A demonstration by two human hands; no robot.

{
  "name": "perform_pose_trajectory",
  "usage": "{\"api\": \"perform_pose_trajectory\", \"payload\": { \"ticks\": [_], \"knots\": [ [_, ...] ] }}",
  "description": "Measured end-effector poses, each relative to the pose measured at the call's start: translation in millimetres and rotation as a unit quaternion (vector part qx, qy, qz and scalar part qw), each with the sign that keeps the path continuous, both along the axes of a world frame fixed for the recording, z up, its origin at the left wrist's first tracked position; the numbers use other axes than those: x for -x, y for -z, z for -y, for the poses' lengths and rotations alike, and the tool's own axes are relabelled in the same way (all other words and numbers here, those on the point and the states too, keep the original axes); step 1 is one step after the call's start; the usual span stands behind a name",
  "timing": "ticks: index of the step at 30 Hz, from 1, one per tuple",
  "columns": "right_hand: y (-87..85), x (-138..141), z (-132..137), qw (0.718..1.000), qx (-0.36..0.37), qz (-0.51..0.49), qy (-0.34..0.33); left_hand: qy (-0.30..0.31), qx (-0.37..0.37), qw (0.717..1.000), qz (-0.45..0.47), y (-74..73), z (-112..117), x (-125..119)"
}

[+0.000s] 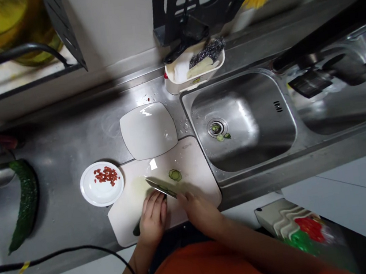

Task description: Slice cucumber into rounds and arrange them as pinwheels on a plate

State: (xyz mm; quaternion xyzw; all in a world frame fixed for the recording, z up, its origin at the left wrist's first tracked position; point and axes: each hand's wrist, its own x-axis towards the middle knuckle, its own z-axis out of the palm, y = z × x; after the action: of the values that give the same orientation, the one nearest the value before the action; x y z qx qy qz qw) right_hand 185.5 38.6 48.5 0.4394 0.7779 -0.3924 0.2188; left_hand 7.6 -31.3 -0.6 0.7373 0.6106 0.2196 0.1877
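The right hand [196, 208] wraps the handle of a steel-bladed knife [158, 186]; the left hand [152, 216], fingers curled, pins a dark green cucumber piece [136, 230] to the white plastic-looking cutting board [194, 162]. Some round pale-green slices [175, 175] lie cut; what remains, mostly hidden, seems unsliced. A long, curved green cucumber [26, 203] on the steel counter [60, 187] is whole.

Two hands [153, 216] [199, 210], one knife [161, 188], one cutting board [195, 180], one whole cucumber [27, 202], two plates [149, 132] [103, 194], two sink basins [262, 131] [349, 110]
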Motion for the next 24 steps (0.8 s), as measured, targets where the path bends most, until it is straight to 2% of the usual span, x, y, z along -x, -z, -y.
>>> {"api": "perform_pose_trajectory", "payload": {
  "ticks": [4, 13, 24],
  "knots": [
    [-8.0, -9.2, 0.0, 1.0, -0.007, 0.015, 0.006, -0.004, 0.009, 1.0, 0.004, -1.4, -0.2, -0.7],
    [-37.4, -27.0, 7.4, 0.999, -0.016, 0.032, -0.036, -0.009, -0.019, 1.0, -0.002, 2.2, 1.8, 0.2],
    [-44.2, -30.4, 8.8, 0.998, -0.003, 0.043, -0.043, -0.016, -0.017, 1.0, -0.005, 0.6, 1.2, -0.6]
  ]
}}
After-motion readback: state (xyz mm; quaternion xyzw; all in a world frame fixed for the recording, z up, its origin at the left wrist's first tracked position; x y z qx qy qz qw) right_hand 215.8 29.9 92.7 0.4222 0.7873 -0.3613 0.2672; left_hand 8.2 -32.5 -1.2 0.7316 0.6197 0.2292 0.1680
